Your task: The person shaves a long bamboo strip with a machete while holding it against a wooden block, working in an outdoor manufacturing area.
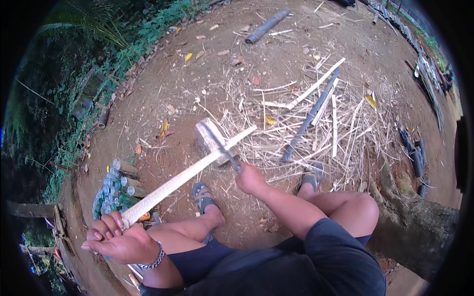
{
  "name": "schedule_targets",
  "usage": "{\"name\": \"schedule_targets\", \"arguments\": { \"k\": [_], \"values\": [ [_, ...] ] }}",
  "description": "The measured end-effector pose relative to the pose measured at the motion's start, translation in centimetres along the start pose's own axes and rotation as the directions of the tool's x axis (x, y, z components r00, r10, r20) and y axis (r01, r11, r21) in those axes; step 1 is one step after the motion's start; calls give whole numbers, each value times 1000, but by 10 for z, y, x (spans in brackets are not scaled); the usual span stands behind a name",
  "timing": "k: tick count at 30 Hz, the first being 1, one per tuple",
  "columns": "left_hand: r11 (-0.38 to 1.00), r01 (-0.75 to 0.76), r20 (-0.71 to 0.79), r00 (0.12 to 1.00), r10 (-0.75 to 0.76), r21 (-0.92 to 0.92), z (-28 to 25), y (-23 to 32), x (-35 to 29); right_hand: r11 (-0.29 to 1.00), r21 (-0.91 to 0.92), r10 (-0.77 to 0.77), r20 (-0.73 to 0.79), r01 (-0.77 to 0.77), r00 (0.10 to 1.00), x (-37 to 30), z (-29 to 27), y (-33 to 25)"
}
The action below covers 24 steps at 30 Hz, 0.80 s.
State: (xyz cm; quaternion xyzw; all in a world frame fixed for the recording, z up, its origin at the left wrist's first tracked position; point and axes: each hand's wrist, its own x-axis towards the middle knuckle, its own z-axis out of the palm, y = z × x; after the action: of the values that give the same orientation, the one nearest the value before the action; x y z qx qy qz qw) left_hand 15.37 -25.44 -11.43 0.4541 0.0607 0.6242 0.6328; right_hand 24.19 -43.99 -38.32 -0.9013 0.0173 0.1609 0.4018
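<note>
A long pale bamboo strip (pixel 173 182) runs slantwise from the lower left, its far part crossing a wooden block (pixel 201 132) on the ground. My left hand (pixel 121 244) grips the strip's near end, palm turned up and fingers curled round it. In my right hand (pixel 251 179) is the handle of a long-bladed knife (pixel 213 137). The blade lies across the strip over the block; whether it touches the strip I cannot tell. My feet stand on either side, the left one near the block.
Several bamboo shavings (pixel 340 123) litter the ground ahead to the right, with a dark pole piece (pixel 308 121) among them. Glass bottles (pixel 116 185) stack at left. A dark bamboo tube (pixel 267 26) lies farther off. A tree trunk (pixel 414 222) stands at right.
</note>
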Motion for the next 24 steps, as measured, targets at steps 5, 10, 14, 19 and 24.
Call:
{"name": "schedule_targets", "arguments": {
  "k": [5, 10, 14, 19, 24],
  "values": [
    [998, 8, 111, 994, -1, -64, -7, -2, 6, 899, -77, -407, 210, 430, 889, -9, -12, -26],
    [994, 48, 147, 989, -32, -102, -5, -9, 15, 991, -71, 112, 36, -110, 993, 49, 8, 50],
    [1000, -22, 21, 1000, 22, 19, -3, -13, 25, 912, -138, -356, 200, 385, 913, 9, -13, -22],
    [1000, 13, 102, 995, -13, 4, 4, -27, 35, 976, -118, 193, 83, -183, 978, 125, 1, 118],
    [999, 42, 227, 973, -41, 0, -32, -32, 72, 984, -144, -80, 192, 109, 978, 90, -9, 10]
  ]
}}
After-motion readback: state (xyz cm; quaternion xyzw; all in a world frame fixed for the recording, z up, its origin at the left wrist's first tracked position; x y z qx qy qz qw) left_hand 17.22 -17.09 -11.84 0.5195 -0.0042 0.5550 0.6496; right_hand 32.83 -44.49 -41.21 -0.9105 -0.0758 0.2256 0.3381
